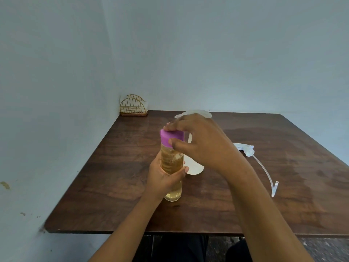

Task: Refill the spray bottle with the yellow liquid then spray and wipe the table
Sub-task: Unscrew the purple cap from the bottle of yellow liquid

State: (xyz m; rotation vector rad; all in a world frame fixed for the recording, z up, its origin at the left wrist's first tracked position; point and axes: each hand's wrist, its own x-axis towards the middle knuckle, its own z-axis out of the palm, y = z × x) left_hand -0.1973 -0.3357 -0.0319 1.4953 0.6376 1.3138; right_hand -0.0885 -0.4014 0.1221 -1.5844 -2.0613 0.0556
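Observation:
A clear bottle of yellow liquid (171, 163) stands upright on the dark wooden table (117, 186). My left hand (162, 178) is wrapped around its middle. My right hand (200, 142) grips its purple cap (171, 138) from above. Right behind them stands the white spray bottle (194, 167), mostly hidden, with a white funnel (196, 113) showing above my right hand. The spray head (245, 149), with its long curved tube (268, 174), lies on the table to the right, apart from the bottle.
A gold wire napkin holder (133, 107) sits in the far left corner against the pale blue walls. The table's front edge (94, 232) runs just before my body. A damp-looking patch marks the table's right side (273, 133).

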